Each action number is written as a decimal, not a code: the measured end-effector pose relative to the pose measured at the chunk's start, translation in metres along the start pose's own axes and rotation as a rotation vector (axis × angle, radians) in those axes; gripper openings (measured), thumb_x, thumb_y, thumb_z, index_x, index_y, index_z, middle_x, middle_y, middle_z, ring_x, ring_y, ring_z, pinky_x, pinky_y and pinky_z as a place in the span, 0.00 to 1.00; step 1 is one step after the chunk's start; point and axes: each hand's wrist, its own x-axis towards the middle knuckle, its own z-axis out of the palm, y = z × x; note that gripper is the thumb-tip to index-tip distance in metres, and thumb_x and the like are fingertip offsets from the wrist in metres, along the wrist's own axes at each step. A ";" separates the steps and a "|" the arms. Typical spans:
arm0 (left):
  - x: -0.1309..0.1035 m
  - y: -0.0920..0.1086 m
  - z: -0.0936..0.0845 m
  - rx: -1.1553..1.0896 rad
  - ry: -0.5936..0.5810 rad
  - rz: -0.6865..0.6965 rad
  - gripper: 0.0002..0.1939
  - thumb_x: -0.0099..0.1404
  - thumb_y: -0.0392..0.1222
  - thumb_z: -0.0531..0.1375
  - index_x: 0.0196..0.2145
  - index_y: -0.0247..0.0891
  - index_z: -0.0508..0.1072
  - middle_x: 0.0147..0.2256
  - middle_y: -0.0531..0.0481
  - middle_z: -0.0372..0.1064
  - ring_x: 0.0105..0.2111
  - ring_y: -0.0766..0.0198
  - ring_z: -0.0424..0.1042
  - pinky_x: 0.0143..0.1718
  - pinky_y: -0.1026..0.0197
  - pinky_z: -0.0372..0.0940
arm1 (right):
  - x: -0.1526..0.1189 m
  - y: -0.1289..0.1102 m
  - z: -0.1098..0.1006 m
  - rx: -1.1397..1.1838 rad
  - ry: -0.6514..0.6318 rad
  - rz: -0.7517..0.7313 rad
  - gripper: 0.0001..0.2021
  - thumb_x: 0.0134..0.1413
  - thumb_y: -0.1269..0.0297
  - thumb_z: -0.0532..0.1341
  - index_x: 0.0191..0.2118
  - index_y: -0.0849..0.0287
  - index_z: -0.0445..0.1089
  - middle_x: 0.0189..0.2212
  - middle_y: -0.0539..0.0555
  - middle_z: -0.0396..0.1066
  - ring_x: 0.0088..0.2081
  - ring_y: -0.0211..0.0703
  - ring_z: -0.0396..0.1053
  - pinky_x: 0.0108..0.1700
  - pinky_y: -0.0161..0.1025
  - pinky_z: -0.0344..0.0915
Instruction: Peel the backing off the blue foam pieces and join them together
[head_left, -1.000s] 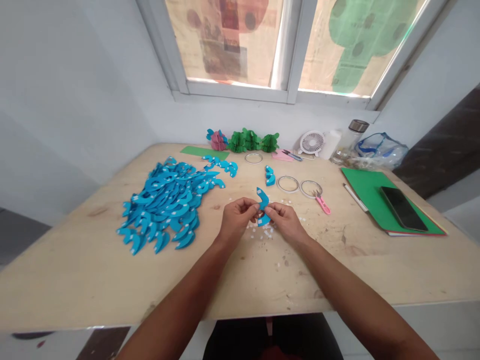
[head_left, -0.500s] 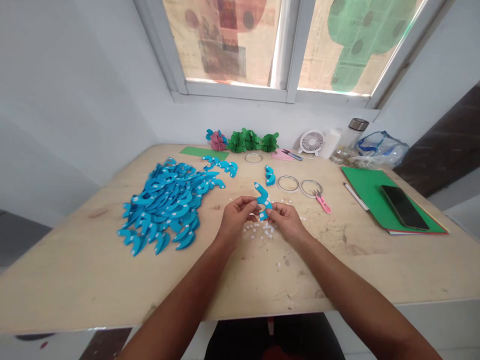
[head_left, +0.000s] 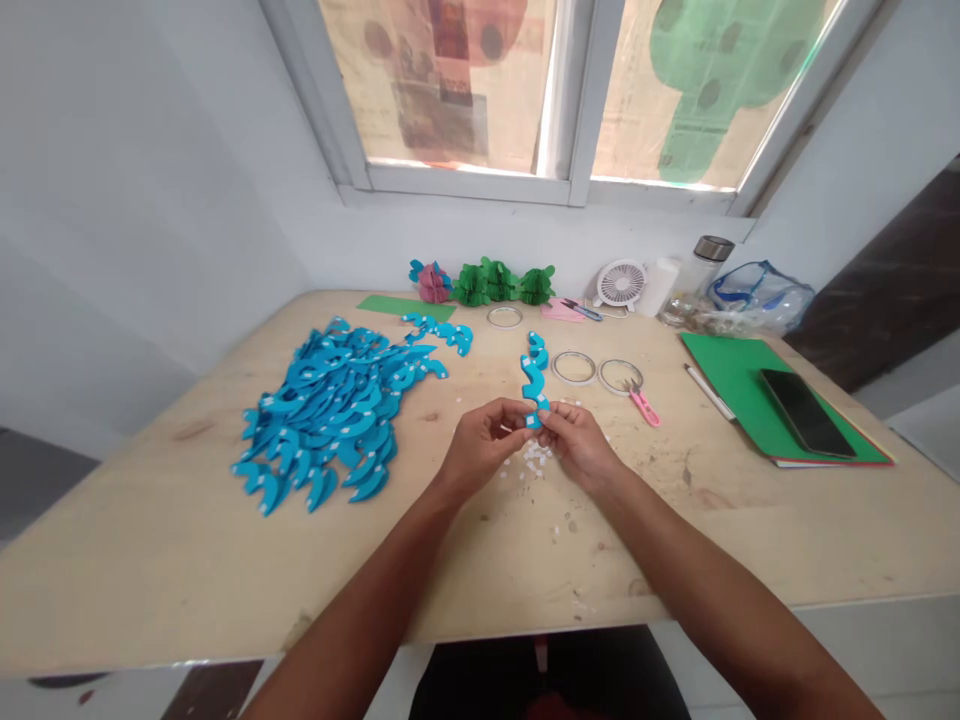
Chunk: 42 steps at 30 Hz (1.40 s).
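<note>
Knotty wooden table [head_left: 225, 580]; loose heap of crescent blue paper pieces [head_left: 337, 400]. My left hand [head_left: 480, 445] curls at the lower end of a wavy blue strip [head_left: 535, 383], grip unclear; my right hand [head_left: 576, 442] pinches it, thumb uppermost. White squares [head_left: 535, 456] beneath.

From head height, my single view looks forward and down across the desk [head_left: 480, 565], close enough that my forearms [head_left: 379, 590] enter at the bottom, my fingers [head_left: 564, 420] sit near mid-frame, and the top edge crops the window [head_left: 469, 186].
</note>
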 end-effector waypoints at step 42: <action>0.002 0.006 -0.003 -0.074 0.094 -0.128 0.08 0.50 0.43 0.62 0.21 0.35 0.72 0.17 0.54 0.65 0.17 0.70 0.61 0.19 0.67 0.58 | 0.001 0.000 0.000 -0.348 -0.015 -0.182 0.12 0.45 0.53 0.62 0.27 0.59 0.68 0.19 0.49 0.64 0.23 0.36 0.59 0.27 0.34 0.55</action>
